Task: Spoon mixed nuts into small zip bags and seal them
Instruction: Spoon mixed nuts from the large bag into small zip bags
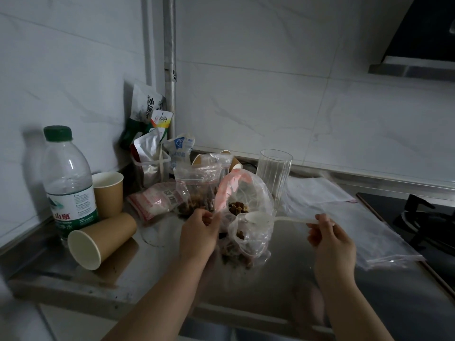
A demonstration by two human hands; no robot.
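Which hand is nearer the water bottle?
Left. The left hand pinches the bag rim at the counter's middle, right of the water bottle. The right hand, holding the spoon, is farther right, beyond the bag.

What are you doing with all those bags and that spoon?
A person is filling a small zip bag with mixed nuts on a steel counter. The left hand pinches the bag's edge to hold it open, and the right hand holds a white plastic spoon with its bowl at the bag's mouth. Another bag with nuts stands just behind. Some nuts are in the front bag; it is not sealed.
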